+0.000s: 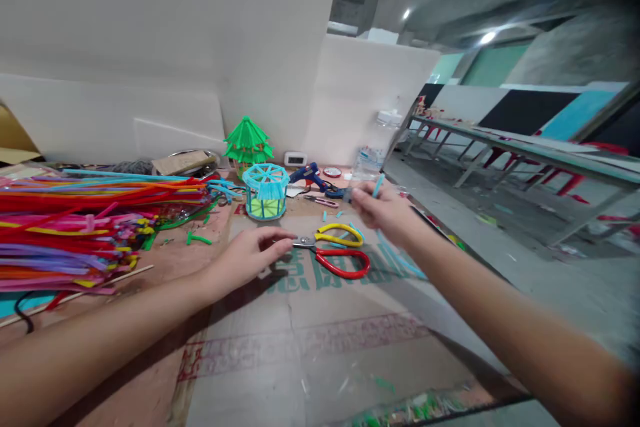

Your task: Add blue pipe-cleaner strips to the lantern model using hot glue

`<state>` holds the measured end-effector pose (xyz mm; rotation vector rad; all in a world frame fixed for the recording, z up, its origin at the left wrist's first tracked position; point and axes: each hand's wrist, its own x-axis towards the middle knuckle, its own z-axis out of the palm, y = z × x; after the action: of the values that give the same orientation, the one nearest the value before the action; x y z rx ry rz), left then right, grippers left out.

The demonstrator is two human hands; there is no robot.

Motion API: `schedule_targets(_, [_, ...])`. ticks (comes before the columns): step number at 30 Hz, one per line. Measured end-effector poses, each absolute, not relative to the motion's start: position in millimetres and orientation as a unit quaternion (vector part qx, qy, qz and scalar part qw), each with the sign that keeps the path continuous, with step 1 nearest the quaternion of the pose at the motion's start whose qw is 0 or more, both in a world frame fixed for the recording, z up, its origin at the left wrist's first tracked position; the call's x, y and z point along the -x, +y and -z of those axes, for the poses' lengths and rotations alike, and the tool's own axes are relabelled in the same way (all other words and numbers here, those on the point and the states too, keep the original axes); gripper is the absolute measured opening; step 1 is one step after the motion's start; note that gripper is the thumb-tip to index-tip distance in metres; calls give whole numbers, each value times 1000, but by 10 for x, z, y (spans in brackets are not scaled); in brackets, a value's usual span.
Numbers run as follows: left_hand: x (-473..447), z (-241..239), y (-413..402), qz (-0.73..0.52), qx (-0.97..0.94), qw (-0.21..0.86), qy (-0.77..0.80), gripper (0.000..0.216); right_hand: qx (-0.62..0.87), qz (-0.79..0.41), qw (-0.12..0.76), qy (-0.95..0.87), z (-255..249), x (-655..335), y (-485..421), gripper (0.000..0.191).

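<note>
One pair of scissors (pixel 307 241), one green-roofed model (pixel 247 139), one blue model (pixel 267 177) on a table (pixel 160 327).
Near the table's right edge, the right hand (pixel 384 211) pinches one blurred blue stem (pixel 379 185); inward, the left hand (pixel 250 255) hides the scissors' tips, I cannot tell its grip.

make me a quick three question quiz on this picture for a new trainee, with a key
1. What two colours are the handles of the scissors?
2. True or false: the right hand holds a light-blue strip.
3. Which thing is nearest the fingertips of the left hand?
a) clear bottle
b) scissors
c) glue gun

Key:
1. Yellow and red.
2. True.
3. b
</note>
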<state>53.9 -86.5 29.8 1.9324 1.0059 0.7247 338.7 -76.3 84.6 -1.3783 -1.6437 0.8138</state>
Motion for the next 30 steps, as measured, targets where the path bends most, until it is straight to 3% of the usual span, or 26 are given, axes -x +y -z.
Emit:
schedule_targets(4, [-666, -175, -830, -357, -691, 509, 369, 57, 456, -388, 446, -666, -522, -2660, -881, 34])
schedule_targets(11, [-623, -259, -799, -417, -609, 538, 406, 38, 452, -384, 392, -703, -297, -2392, -950, 24])
schedule_targets(14, [-621, -323, -809, -443, -613, 512, 407, 31, 455, -317, 360, -750, -382, -2493, -955, 25])
schedule_targets(18, [-565, -318, -799, -479, -605, 485, 412, 32, 443, -147, 413, -782, -680, -2759, -849, 33])
schedule_targets(22, [-553, -221, -806, -421, -632, 499, 417, 35, 401, 14, 391, -828, -810, -2848, -779, 27])
schedule_targets(26, [-601, -143, -863, -399, -640, 513, 409, 29, 348, 20, 319, -881, -527, -2709, -845, 30])
schedule_targets(30, [-613, -123, -883, -405, -657, 488, 407, 19, 400, 15, 319, -859, -257, -2666, -896, 26])
